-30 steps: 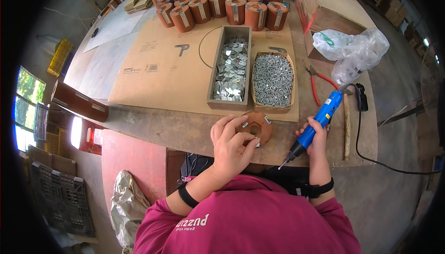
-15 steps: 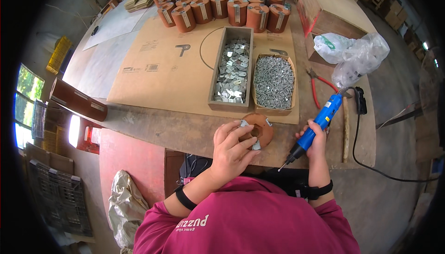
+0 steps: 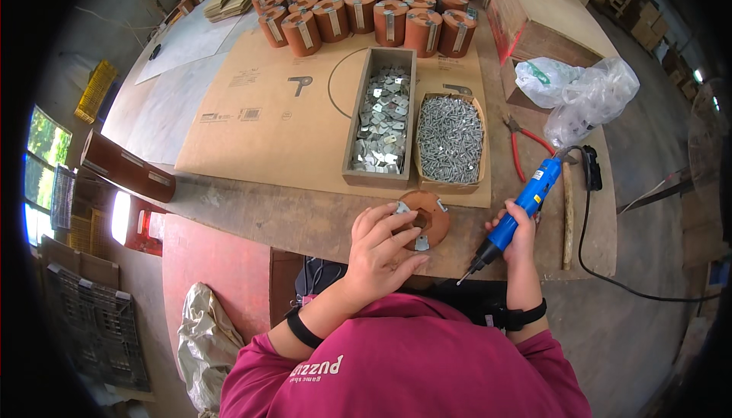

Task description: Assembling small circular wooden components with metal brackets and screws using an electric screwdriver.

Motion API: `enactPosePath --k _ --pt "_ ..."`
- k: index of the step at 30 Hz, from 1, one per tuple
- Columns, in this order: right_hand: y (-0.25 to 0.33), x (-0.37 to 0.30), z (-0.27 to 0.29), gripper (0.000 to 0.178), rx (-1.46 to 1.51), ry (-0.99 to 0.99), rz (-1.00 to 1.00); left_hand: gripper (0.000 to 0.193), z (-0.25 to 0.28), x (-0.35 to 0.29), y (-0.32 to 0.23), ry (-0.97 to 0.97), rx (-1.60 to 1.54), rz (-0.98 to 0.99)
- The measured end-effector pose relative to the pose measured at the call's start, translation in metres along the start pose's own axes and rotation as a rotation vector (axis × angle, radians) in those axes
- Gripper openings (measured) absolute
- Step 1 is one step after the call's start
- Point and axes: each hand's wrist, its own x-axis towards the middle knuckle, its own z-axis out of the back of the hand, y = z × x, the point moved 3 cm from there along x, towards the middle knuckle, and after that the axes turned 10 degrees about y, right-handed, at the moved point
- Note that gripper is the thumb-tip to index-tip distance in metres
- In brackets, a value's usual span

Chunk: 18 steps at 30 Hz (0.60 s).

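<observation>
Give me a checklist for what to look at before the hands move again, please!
1. Blue power driver held in the right hand: ok.
2. Left hand touching the round brown piece: ok.
3. Metal tab lying on the piece's near side: ok.
4. That tab screwed down: cannot tell, too small.
5. Driver tip at the tab: not ok, it is apart from it.
6. Screws there in a box: ok.

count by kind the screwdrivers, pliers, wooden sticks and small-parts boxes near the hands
Blue screwdriver: 1
Red-handled pliers: 1
Wooden stick: 1
Small-parts boxes: 2 (metal-plate box, screw box)
Total: 5
</observation>
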Motion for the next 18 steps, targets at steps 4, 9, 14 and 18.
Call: enactPosePath --k 4,9,14,18 --pt "0.0 -0.001 0.0 0.027 0.006 -0.008 -0.005 0.035 -0.003 -0.002 0.003 -0.007 0.016 -0.044" --pt "0.0 -0.001 0.0 0.028 0.015 -0.004 -0.002 0.033 -0.003 -0.002 0.003 -0.016 0.017 -0.045" --pt "0.002 -0.001 -0.002 0.027 0.023 0.009 0.006 0.041 0.009 0.007 -0.005 -0.01 -0.034 -0.042" --pt "0.003 -0.002 -0.002 0.026 0.028 0.014 0.008 0.039 0.033 0.05 0.001 -0.103 -0.007 -0.147"
